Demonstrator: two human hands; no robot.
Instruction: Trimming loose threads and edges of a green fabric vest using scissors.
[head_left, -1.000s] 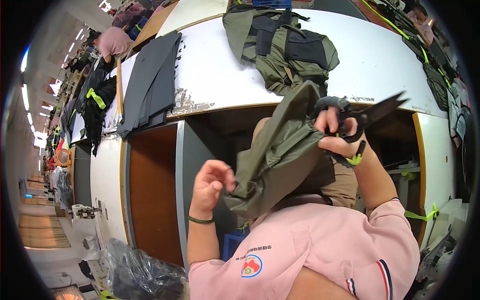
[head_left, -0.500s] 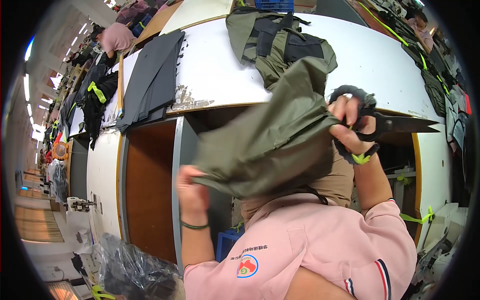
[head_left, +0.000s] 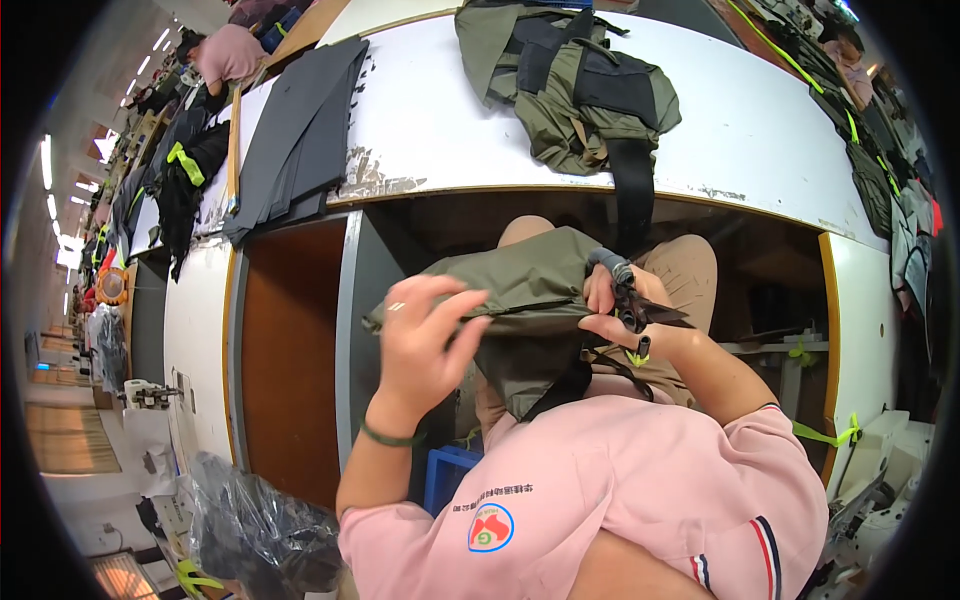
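An olive-green fabric piece (head_left: 525, 268) with a dark seam or slit across it lies over my lap, its lower end hanging towards my waist. My right hand (head_left: 612, 318) pinches its right edge. That same hand holds a pair of scissors (head_left: 664, 314) with dark wrapped handles, the blades pointing right. My left hand (head_left: 420, 340) hovers over the left part of the fabric, slightly blurred, fingers curved and apart with nothing between them. Whether its fingertips touch the cloth is unclear.
Across the white table (head_left: 420, 130) ahead lies an olive-and-black bag-like sewn piece (head_left: 600, 95), a black strap (head_left: 632, 190) hanging over the edge. Dark grey sheets (head_left: 300, 140) are stacked at left. Below are open shelves, a blue crate (head_left: 440, 480) and clear plastic wrapping (head_left: 255, 530).
The fabric has come down from above the table edge to my lap. My right hand has lowered with the scissors, now turned nearer the cloth. My left hand has let go and risen.
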